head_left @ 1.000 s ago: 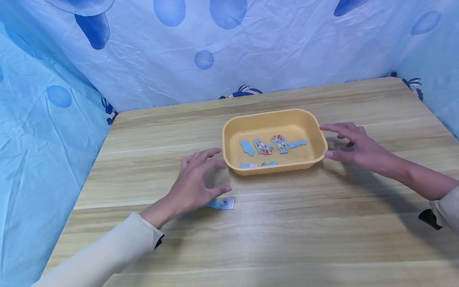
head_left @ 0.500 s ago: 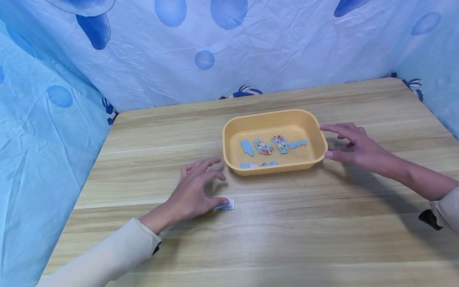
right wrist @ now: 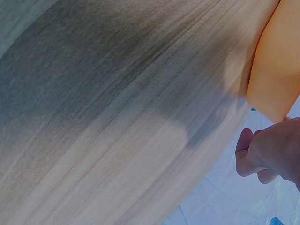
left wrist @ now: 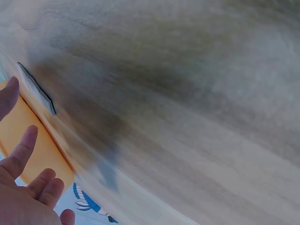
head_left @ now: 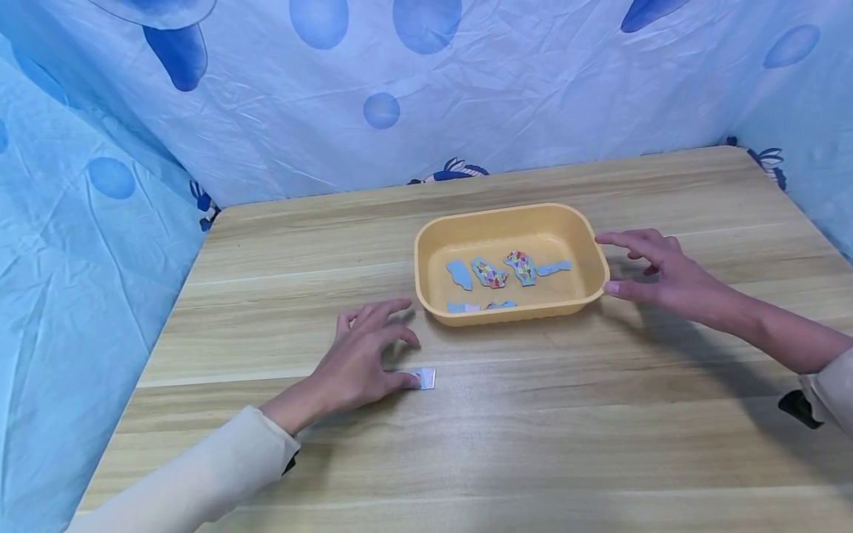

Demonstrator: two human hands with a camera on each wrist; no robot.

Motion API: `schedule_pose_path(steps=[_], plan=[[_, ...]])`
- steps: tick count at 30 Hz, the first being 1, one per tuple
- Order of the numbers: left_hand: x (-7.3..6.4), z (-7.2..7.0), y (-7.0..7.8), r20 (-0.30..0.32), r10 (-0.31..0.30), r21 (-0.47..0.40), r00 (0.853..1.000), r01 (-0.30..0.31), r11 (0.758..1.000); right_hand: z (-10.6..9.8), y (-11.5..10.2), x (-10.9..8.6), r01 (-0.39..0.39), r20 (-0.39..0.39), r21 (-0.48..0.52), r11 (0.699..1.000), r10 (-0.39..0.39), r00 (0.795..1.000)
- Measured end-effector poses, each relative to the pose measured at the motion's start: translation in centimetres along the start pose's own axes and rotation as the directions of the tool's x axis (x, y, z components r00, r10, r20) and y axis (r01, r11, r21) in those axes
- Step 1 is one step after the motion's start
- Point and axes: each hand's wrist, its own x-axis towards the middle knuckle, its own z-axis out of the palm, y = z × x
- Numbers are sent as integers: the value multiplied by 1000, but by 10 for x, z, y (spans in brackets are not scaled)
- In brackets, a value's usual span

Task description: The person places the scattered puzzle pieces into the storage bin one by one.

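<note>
My left hand (head_left: pixel 356 355) hovers over a light-blue puzzle piece (head_left: pixel 428 378) lying flat on the table. Its thumb covers part of the piece in the head view; in the left wrist view the thumb and fingers are spread, apart from the piece (left wrist: pixel 37 90). Just right of that hand stands a shallow yellow-orange tray (head_left: pixel 506 317). Inside it lie several puzzle pieces, plain blue ones and two with a multicoloured mosaic pattern (head_left: pixel 520 268). My right hand (head_left: pixel 653 263) touches the tray's right end with index fingertip and thumb, the other fingers bent.
The wood-grain table (head_left: pixel 533 444) ends at the back against a blue and white curtain (head_left: pixel 566 96), which also hangs at both sides. Part of the tray (left wrist: pixel 47 159) shows behind the left fingers in the left wrist view.
My left hand has drawn slightly back and down, away from the tray, with its thumb now over the puzzle piece. The right hand and tray have stayed put.
</note>
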Motion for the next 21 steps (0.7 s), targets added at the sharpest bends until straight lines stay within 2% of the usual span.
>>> schedule_pose_path(steps=[7, 21], plan=[[-2, 2, -2, 17, 1, 17, 1000, -2, 1000, 0, 1, 0, -3, 4, 5, 1000, 3, 1000], [-2, 2, -4, 20, -32, 13, 999, 32, 999, 1, 2, 0, 12, -5, 10, 1000, -12, 1000]])
